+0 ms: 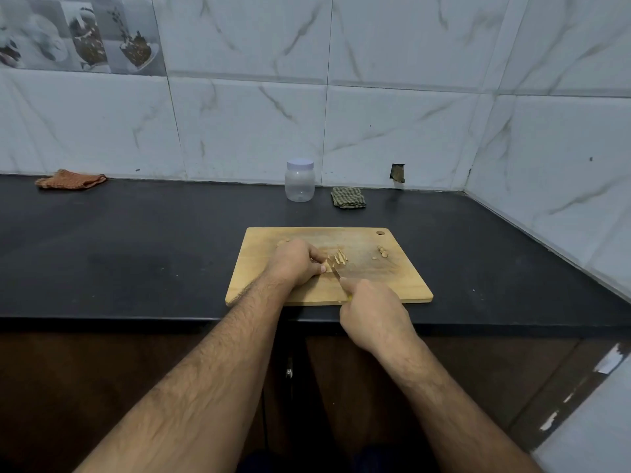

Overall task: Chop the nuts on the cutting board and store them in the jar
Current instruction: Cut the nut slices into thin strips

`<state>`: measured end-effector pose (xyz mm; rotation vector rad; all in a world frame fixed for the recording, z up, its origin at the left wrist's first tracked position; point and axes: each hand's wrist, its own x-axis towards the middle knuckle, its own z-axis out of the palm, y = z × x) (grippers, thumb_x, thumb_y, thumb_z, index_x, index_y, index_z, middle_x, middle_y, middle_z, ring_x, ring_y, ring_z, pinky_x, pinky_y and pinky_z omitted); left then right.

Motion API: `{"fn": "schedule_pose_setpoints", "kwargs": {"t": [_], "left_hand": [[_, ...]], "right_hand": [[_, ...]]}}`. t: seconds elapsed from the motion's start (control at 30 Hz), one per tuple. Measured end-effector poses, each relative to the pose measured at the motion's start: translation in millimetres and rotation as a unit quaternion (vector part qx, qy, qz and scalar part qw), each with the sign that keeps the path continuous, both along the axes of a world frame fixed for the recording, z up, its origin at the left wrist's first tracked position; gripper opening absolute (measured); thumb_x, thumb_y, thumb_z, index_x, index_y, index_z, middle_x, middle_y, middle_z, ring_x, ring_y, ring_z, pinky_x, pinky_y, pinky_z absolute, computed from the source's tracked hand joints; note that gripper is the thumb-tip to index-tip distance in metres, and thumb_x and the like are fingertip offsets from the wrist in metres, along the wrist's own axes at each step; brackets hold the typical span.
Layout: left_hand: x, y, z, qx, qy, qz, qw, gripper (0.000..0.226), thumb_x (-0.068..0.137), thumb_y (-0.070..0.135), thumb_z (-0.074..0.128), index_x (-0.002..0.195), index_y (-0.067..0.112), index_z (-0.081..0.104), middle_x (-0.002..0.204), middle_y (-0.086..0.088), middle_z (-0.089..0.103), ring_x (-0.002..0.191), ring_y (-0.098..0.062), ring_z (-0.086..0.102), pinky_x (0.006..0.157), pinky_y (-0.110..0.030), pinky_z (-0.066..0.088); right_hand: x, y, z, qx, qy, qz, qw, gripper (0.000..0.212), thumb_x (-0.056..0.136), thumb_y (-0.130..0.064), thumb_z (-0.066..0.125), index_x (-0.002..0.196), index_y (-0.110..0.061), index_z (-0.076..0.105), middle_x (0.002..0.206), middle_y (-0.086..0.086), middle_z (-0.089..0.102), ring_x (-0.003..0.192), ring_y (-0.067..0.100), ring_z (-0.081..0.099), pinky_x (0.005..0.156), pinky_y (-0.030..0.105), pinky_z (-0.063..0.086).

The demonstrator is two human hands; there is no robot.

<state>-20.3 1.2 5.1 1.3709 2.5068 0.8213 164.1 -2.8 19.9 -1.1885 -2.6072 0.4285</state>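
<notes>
Wooden rectangular cutting board (392, 278), slivered nuts (339, 258)

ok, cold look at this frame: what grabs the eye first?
Two bare forearms meeting over the wooden cutting board at the counter's front edge: the left hand pins nuts while the right hand works a small knife. Behind, an empty lidded plastic jar stands by the tiled wall.

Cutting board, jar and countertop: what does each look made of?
The cutting board looks like pale wood with a matte, worn finish, going by its grain and scuffed darker middle. The jar looks like clear plastic with a pale opaque lid, since the wall shows through it. The countertop seems to be dark polished stone, faintly glossy; laminate is possible.
</notes>
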Motion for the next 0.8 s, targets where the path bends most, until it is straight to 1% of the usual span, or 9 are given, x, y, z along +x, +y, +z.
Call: {"fn": "schedule_pose_setpoints", "kwargs": {"t": [0.07, 0.17, 0.27, 0.33, 0.4, 0.6, 0.73, 0.8], "left_hand": [[1, -1, 1, 0.002, -0.001, 0.001, 1.000, 0.025, 0.087, 0.029, 0.074, 0.112, 0.029, 0.074, 0.119, 0.009, 0.070, 0.116, -0.012, 0.058, 0.102, -0.030, 0.045], [3, -2, 0, 0.005, -0.012, 0.001, 1.000, 0.025, 0.086, 0.028, 0.074, 0.111, 0.029, 0.075, 0.119, 0.007, 0.070, 0.113, -0.011, 0.061, 0.101, -0.030, 0.046], [3, -2, 0, 0.007, -0.017, 0.005, 1.000, 0.024, 0.086, 0.028, 0.074, 0.111, 0.030, 0.075, 0.115, 0.007, 0.072, 0.107, -0.010, 0.063, 0.097, -0.028, 0.048], [3, -3, 1, 0.008, -0.019, 0.007, 1.000, 0.025, 0.086, 0.028, 0.074, 0.111, 0.029, 0.074, 0.116, 0.007, 0.071, 0.109, -0.011, 0.063, 0.097, -0.029, 0.048], [3, -3, 1, 0.009, -0.021, 0.008, 1.000, 0.025, 0.087, 0.028, 0.074, 0.112, 0.029, 0.074, 0.118, 0.007, 0.071, 0.112, -0.012, 0.062, 0.098, -0.029, 0.048], [0, 1, -3, 0.008, -0.021, 0.009, 1.000, 0.024, 0.086, 0.029, 0.075, 0.110, 0.030, 0.075, 0.117, 0.008, 0.071, 0.114, -0.012, 0.060, 0.100, -0.031, 0.048], [-1, 2, -5, 0.013, -0.018, 0.012, 1.000, 0.024, 0.086, 0.029, 0.075, 0.109, 0.029, 0.075, 0.115, 0.009, 0.071, 0.112, -0.011, 0.061, 0.099, -0.031, 0.048], [-1, 4, -6, 0.014, -0.018, 0.013, 1.000, 0.023, 0.086, 0.028, 0.074, 0.109, 0.029, 0.076, 0.114, 0.009, 0.072, 0.111, -0.011, 0.061, 0.099, -0.030, 0.048]], "right_hand": [[1, 1, -1, 0.001, 0.002, -0.008, 1.000, 0.052, 0.091, -0.009, 0.049, 0.140, -0.028, 0.052, 0.123, 0.001, 0.064, 0.111, 0.022, 0.058, 0.086, 0.036, 0.053], [-3, 3, 1, -0.005, 0.000, -0.011, 1.000, 0.058, 0.091, -0.009, 0.050, 0.146, -0.028, 0.047, 0.131, 0.002, 0.062, 0.115, 0.022, 0.058, 0.090, 0.035, 0.053], [-9, 8, 8, -0.005, 0.011, -0.003, 1.000, 0.058, 0.090, -0.009, 0.050, 0.145, -0.027, 0.048, 0.130, 0.004, 0.063, 0.115, 0.022, 0.058, 0.092, 0.033, 0.052], [-15, 11, 12, -0.005, 0.015, 0.004, 1.000, 0.058, 0.090, -0.011, 0.049, 0.145, -0.028, 0.048, 0.130, 0.004, 0.062, 0.117, 0.023, 0.057, 0.093, 0.032, 0.050], [-20, 14, 14, -0.009, 0.012, 0.008, 1.000, 0.057, 0.091, -0.011, 0.050, 0.145, -0.029, 0.049, 0.131, 0.004, 0.062, 0.118, 0.023, 0.056, 0.092, 0.031, 0.049], [-28, 17, 11, -0.017, -0.001, 0.014, 1.000, 0.053, 0.091, -0.013, 0.051, 0.142, -0.030, 0.052, 0.129, 0.003, 0.063, 0.115, 0.021, 0.058, 0.090, 0.031, 0.049], [-30, 19, 13, -0.014, -0.015, 0.013, 1.000, 0.053, 0.091, -0.012, 0.051, 0.141, -0.029, 0.053, 0.129, 0.004, 0.062, 0.116, 0.022, 0.057, 0.090, 0.032, 0.049], [-34, 18, 14, -0.014, -0.023, 0.011, 1.000, 0.052, 0.091, -0.011, 0.050, 0.139, -0.028, 0.054, 0.127, 0.004, 0.063, 0.115, 0.023, 0.058, 0.087, 0.032, 0.048]]}}
